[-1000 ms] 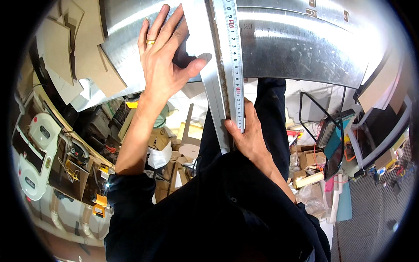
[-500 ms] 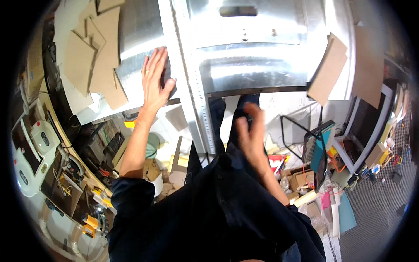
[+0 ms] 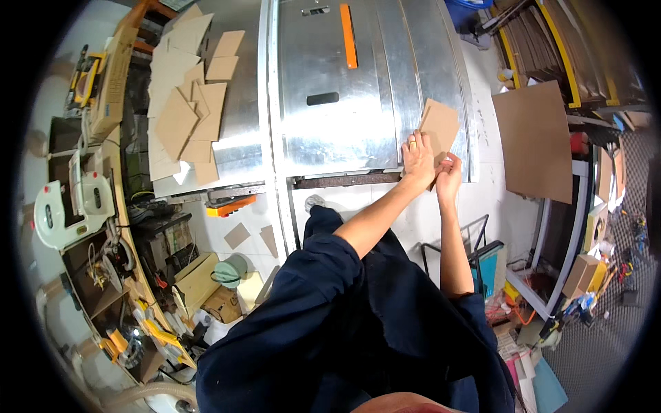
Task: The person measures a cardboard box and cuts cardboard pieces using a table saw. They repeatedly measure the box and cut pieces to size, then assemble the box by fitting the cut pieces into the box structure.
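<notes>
At the right side of the metal saw table (image 3: 344, 131) lies a small stack of thin brown board pieces (image 3: 441, 122), their edges slightly out of line. My left hand (image 3: 418, 162), with a ring on one finger, reaches across and grips the stack at its near left edge. At the near right corner my right hand (image 3: 449, 177) has its fingers bent in against the boards; its fingertips are partly hidden. More cut brown boards (image 3: 180, 124) lie in an overlapping pile on the table's left part.
A pale fence rail (image 3: 273, 138) runs lengthwise over the table. An orange bar (image 3: 349, 38) lies farther back. To the right a large brown sheet (image 3: 533, 141) stands by a grey frame (image 3: 551, 275). Shelving with tools (image 3: 89, 206) lines the left. Two offcuts (image 3: 237, 235) lie on the floor.
My view has shifted right and back. My left hand has left the table beside the rail and crossed to the boards at the right. My right hand has risen from near my body to them.
</notes>
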Tool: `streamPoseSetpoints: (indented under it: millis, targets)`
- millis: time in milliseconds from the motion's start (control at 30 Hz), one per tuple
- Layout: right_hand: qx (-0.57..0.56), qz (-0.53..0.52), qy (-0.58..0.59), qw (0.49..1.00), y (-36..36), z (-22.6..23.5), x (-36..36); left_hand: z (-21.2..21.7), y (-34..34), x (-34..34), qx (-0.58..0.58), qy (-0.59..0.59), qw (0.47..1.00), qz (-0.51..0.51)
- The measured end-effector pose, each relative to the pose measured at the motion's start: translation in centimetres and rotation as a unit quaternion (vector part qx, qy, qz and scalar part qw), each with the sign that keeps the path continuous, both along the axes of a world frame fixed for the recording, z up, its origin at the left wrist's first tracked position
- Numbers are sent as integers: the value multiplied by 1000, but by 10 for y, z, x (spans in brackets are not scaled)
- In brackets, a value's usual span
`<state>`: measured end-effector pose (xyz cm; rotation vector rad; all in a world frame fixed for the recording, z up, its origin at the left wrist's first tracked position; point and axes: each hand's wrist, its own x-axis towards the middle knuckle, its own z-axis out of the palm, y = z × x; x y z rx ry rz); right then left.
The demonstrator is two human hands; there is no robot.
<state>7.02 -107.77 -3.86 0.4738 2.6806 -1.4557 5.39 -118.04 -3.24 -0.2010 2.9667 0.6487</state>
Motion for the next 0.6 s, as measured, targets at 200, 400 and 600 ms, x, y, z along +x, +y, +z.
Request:
streamPoseSetpoints:
  millis: [200, 400, 600]
  targets:
    - [0, 4, 109, 994, 20, -2, -24, 13, 16, -9, -78, -45, 996, -1]
    - [106, 63, 146, 982, 12, -11, -38, 58, -25, -5, 89, -100, 991, -22]
    - [255, 99, 192, 942, -13, -9, -39, 9, -185, -2, -50, 29, 983, -173]
